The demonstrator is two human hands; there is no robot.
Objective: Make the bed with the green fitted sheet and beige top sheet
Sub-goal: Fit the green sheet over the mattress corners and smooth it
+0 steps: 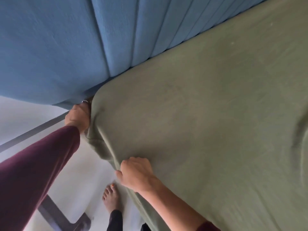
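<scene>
Maroon sleeve point(33, 164) fills the lower left, nearest the lens. Largest in view, the green fitted sheet point(208, 122) covers the mattress across the right and centre, meeting the blue padded headboard point(66, 39) at upper left. Fitting this corner looks like the step in hand; next, the edge probably needs pulling down and under. No beige top sheet shows. At the corner, the left hand point(77, 119) is closed on bunched sheet, fingers tucked beside the headboard. Lower centre, the right hand point(135, 173) grips a fold along the side edge, fist closed.
</scene>
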